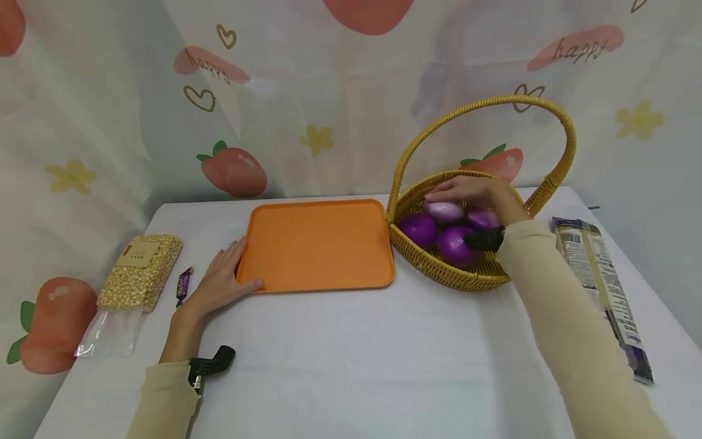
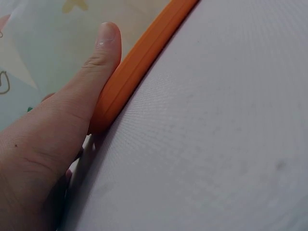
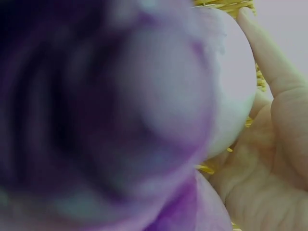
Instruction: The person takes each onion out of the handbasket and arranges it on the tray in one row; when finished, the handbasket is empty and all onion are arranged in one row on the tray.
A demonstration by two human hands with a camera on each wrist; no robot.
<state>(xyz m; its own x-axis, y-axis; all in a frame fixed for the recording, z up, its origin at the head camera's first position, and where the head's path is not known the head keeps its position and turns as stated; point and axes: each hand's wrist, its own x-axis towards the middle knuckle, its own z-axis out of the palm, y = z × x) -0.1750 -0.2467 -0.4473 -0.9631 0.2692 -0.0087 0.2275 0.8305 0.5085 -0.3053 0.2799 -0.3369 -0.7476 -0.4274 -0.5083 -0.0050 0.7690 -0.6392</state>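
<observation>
My left hand point(image 1: 222, 281) rests at the near left corner of an orange tray point(image 1: 318, 247). Its fingers lie along the left rim, and in the left wrist view the straight thumb point(image 2: 103, 57) touches the tray's outer edge point(image 2: 139, 57). Over at the right, my right hand point(image 1: 466, 189) reaches into a yellow wicker basket point(image 1: 439, 268) and grips a pale purple onion point(image 1: 444, 211). The right wrist view has the thumb beside that onion's whitish side point(image 3: 233, 82); the far fingers are mostly hidden. Darker purple onions point(image 1: 457, 246) sit around it in the basket.
The basket's tall handle point(image 1: 482, 107) arches above the right hand. A bag of yellow kernels point(image 1: 142, 274) and a small purple-wrapped candy point(image 1: 183, 285) lie left of the left hand. A long printed packet point(image 1: 600, 286) lies by the right forearm. A patterned curtain point(image 1: 351, 122) hangs behind the table.
</observation>
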